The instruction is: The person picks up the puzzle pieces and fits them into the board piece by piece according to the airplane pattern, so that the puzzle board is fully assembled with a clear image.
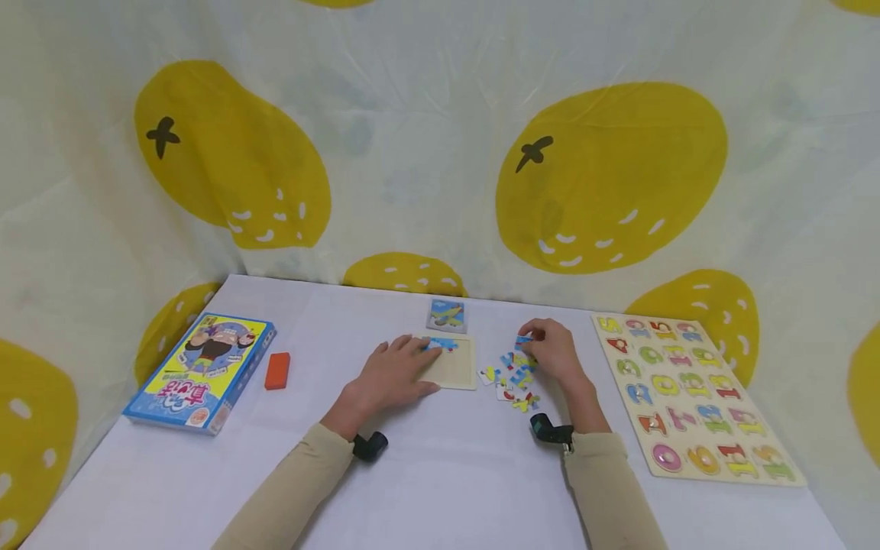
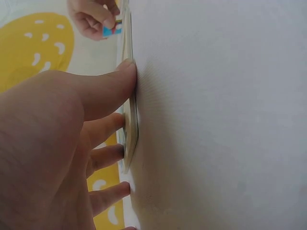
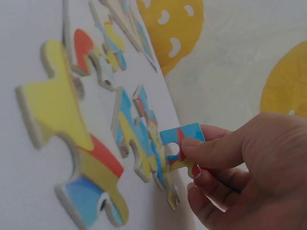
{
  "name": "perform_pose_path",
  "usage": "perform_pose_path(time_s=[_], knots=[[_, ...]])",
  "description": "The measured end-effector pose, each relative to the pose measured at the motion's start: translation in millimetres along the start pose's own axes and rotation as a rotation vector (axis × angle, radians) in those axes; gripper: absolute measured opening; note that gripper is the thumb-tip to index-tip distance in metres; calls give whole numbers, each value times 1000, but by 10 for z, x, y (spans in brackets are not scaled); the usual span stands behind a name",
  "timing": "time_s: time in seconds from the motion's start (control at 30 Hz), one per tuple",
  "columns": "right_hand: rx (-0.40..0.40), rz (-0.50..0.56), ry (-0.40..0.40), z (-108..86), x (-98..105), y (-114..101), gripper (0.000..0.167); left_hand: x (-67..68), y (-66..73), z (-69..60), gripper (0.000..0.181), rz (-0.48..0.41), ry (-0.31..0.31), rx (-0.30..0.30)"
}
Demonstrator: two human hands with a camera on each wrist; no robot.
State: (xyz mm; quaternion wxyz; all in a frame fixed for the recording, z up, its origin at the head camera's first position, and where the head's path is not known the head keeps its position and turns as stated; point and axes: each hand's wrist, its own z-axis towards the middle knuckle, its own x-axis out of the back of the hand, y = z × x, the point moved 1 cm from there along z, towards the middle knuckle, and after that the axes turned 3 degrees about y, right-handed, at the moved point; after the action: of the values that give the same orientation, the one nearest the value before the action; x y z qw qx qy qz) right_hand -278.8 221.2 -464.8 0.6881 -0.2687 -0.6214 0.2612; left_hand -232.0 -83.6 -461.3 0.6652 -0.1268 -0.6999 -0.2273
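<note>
A blue puzzle piece with red and yellow parts [image 3: 194, 131] is pinched between the thumb and fingers of my right hand [image 1: 551, 353], above a pile of loose pieces [image 1: 521, 376]. In the right wrist view my right hand [image 3: 244, 167] holds it upright beside the pile. My left hand [image 1: 392, 374] rests on the left side of the wooden tray [image 1: 455, 374], fingers spread and thumb at its lower edge. Joined blue pieces [image 1: 443, 344] lie along the tray's top. In the left wrist view my left hand [image 2: 72, 110] touches the tray's edge [image 2: 130, 129].
A small picture card [image 1: 447, 315] lies behind the tray. On the right is a wooden number board [image 1: 677, 420]. At the left are a blue and yellow box [image 1: 206, 367] and an orange block [image 1: 278, 370]. A patterned cloth hangs behind the table.
</note>
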Motion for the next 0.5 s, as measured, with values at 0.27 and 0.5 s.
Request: perform_pose_path(time_s=[0.27, 0.5], knots=[[-4, 49, -8, -29, -1, -74, 13, -41, -29, 9, 66, 30, -2, -10], [30, 80, 32, -19, -49, -171, 21, -34, -20, 16, 66, 19, 1, -3]])
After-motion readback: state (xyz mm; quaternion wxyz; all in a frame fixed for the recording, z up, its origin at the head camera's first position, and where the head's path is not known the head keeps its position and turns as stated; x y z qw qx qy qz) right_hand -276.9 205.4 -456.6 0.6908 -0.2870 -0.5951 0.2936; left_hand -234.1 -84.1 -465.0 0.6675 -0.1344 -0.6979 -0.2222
